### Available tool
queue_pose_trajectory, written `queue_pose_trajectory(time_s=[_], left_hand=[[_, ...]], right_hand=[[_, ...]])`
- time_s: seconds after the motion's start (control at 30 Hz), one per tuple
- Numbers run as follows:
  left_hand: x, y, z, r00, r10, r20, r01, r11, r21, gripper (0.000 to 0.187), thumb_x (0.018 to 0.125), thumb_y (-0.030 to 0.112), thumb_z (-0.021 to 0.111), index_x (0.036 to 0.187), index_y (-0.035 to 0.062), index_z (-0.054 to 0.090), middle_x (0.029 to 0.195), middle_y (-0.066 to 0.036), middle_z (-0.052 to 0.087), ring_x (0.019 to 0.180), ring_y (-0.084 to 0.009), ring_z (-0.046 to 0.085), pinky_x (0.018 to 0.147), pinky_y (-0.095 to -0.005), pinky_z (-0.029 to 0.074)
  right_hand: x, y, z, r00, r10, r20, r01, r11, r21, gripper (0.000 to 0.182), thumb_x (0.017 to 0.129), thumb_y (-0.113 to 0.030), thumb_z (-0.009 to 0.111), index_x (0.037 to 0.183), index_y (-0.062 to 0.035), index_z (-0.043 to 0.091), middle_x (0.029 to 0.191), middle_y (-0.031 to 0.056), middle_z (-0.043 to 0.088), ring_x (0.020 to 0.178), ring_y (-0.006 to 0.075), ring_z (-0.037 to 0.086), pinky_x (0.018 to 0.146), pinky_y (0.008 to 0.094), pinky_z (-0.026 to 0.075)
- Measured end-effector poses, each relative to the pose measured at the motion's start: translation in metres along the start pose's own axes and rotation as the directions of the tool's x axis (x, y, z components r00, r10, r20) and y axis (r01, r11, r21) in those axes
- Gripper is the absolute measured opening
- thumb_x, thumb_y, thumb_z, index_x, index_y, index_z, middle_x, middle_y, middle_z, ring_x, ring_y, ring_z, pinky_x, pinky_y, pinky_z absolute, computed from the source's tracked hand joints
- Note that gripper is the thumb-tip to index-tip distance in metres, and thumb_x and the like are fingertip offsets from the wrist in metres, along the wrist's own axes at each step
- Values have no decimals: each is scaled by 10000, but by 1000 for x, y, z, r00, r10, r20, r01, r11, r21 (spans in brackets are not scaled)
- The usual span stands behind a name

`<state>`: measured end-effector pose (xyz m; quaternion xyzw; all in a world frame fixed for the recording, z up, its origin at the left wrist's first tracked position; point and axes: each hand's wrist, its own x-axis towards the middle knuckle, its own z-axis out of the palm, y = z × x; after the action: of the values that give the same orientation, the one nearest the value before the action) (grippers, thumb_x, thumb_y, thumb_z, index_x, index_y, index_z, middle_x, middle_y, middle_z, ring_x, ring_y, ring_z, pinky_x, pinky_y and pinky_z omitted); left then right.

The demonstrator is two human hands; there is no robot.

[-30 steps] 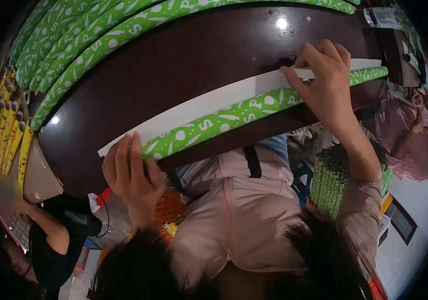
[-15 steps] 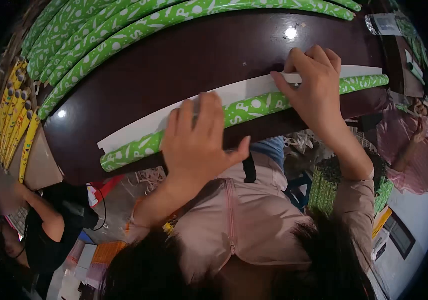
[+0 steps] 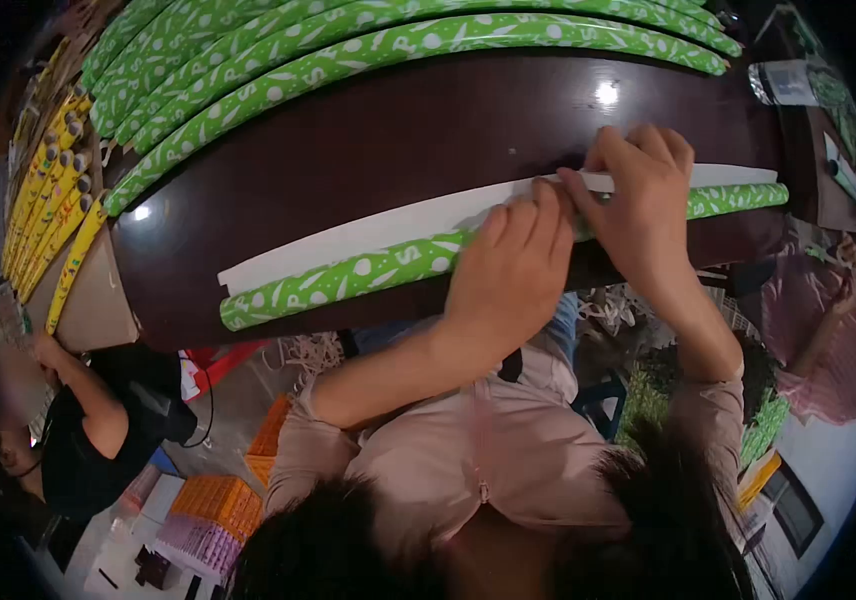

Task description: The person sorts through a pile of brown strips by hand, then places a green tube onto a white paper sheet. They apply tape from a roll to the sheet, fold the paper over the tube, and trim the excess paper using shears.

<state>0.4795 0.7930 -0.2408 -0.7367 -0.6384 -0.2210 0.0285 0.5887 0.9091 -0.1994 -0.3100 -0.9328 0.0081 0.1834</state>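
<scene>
A long roll of green wrapping paper [image 3: 358, 271] with white lettering lies across the dark table, its white underside [image 3: 373, 232] showing as a loose flap along the far side. My left hand [image 3: 513, 275] bends over the middle of the roll, fingers together, with the fingertips at the flap's edge beside my right thumb. Farther right, my right hand [image 3: 640, 185] is closed in a pinch at the flap's far edge, where a white strip shows between thumb and fingers. The fingers hide part of what they grip.
Several finished green rolls [image 3: 378, 65] line the table's far side. Yellow rolls [image 3: 68, 200] stack at the left by a cardboard piece [image 3: 98, 300]. One person in black [image 3: 113, 440] is at lower left; another in pink [image 3: 818, 340] is at right. Orange baskets [image 3: 218, 505] stand below.
My left hand has slid right along the roll, from its left half to beside my right hand, and its spread fingers have drawn together. My right hand keeps its pinch at the flap.
</scene>
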Motion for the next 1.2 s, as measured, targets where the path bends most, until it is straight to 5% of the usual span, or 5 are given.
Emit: queue_pose_trajectory(time_s=[0.73, 0.87, 1.03, 1.07, 1.2], left_hand=[[-22, -28, -35, 985, -7, 172, -12, 994, 110, 445, 744, 65, 545, 1172, -48, 588, 1177, -143, 575, 804, -218, 516, 730, -315, 457], [-21, -24, -34, 983, -23, 180, 8, 997, 79, 465, 736, 51, 547, 1188, -56, 579, 1194, -154, 565, 791, -222, 509, 728, -320, 457], [-22, -23, -34, 971, -21, 240, 7, 998, 62, 469, 756, 30, 548, 1216, -66, 561, 1223, -164, 550, 795, -231, 505, 738, -339, 460], [-21, -23, -35, 965, -39, 261, 26, 998, 54, 468, 766, 24, 548, 1226, -66, 554, 1235, -164, 545, 810, -232, 504, 750, -343, 459], [-19, -21, -37, 945, -70, 319, 49, 996, 72, 470, 787, 4, 540, 1252, -66, 535, 1265, -162, 531, 854, -236, 501, 783, -341, 450]], right_hand=[[-19, 39, -32, 985, -18, 169, -41, 939, 341, 235, 782, -260, 745, 858, -81, 612, 770, 23, 559, 816, 202, 499, 980, 438, 258], [-35, 75, -52, 944, 189, 269, -284, 881, 378, 250, 788, -272, 758, 850, -80, 610, 806, 9, 540, 848, 167, 480, 958, 326, 280], [-61, 136, -60, 887, 357, 292, -458, 753, 471, 215, 818, -213, 738, 867, -74, 580, 804, 2, 522, 860, 137, 483, 849, 313, 364], [-63, 140, -61, 783, 507, 361, -610, 509, 607, 228, 799, -198, 752, 821, -78, 559, 797, -4, 506, 840, 138, 475, 815, 315, 367], [-73, 164, -61, 740, 583, 335, -650, 495, 576, 245, 791, -182, 759, 784, -78, 538, 793, -2, 492, 853, 140, 475, 798, 326, 376]])
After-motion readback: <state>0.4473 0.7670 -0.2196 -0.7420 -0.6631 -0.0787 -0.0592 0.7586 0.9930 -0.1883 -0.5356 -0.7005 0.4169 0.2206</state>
